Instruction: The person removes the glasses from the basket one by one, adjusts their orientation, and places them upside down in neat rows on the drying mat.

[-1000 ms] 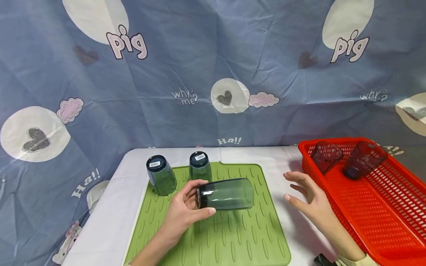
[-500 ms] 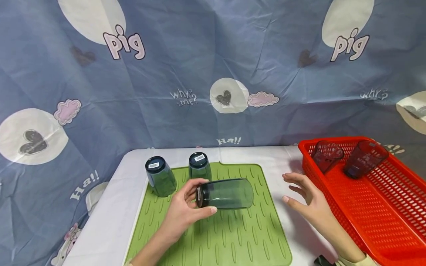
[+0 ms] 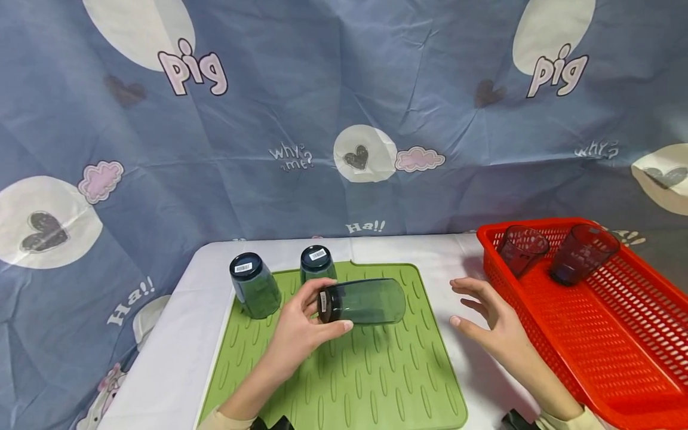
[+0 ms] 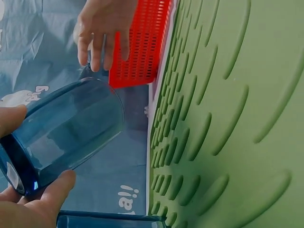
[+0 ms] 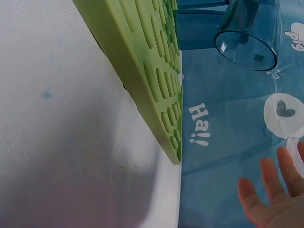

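My left hand [image 3: 303, 325] grips a tinted drinking glass [image 3: 371, 301] near its base, thumb on the near side. The glass lies sideways above the green ridged mat [image 3: 376, 382], its mouth pointing right and its labelled base at the left. In the left wrist view the glass [image 4: 71, 128] is apart from the mat. My right hand [image 3: 491, 316] hovers right of the mat with fingers spread and nothing in them. Two more tinted glasses, one at the left [image 3: 255, 286] and one behind the held glass [image 3: 317, 266], stand upside down on the mat.
A red perforated basket [image 3: 607, 334] stands to the right. Two glasses, a smaller-looking one [image 3: 521, 251] and a taller one [image 3: 583, 254], lean inside its far end. A white cloth [image 3: 161, 352] covers the table, and a printed blue curtain [image 3: 301, 203] hangs behind.
The held glass has risen slightly and tipped a little, showing more of its base. The whole view has shifted slightly. My right hand keeps about the same pose.
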`<state>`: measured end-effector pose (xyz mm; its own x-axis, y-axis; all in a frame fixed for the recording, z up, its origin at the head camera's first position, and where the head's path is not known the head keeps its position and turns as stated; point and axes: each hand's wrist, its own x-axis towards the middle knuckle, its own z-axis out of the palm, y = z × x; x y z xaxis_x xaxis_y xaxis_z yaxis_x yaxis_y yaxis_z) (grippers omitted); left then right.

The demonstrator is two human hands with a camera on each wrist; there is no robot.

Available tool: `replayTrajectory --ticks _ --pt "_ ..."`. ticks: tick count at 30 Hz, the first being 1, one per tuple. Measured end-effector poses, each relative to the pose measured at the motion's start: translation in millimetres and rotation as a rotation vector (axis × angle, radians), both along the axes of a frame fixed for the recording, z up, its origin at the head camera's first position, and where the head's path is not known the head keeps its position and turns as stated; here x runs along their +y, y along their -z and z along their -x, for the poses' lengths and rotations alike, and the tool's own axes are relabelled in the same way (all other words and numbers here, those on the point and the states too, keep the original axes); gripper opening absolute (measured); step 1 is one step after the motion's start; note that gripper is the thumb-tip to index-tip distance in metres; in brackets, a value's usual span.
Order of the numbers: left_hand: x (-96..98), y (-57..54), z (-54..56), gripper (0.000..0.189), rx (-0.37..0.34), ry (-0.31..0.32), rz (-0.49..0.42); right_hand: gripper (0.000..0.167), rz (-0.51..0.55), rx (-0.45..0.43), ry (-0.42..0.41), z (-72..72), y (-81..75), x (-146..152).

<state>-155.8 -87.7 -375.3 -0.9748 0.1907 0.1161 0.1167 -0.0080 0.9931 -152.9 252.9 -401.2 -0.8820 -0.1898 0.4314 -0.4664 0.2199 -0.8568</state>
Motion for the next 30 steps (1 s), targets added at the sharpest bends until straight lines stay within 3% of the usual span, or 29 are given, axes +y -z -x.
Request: replayTrajectory --ticks 8,19,30 --pt "3.4 -1.8 6.1 0.066 0.024 0.051 0.004 0.057 -0.013 0.015 -0.01 1.1 0.9 -0.1" --pt "9.7 -5.5 14.1 0.07 0.066 0.006 0.095 0.056 -0.024 0.046 -0.012 0.2 2.4 -0.4" --pt "22.8 -8.4 22.2 0.075 0.08 -0.006 0.082 0.055 -0.019 0.033 -0.004 3.0 6.6 1.6"
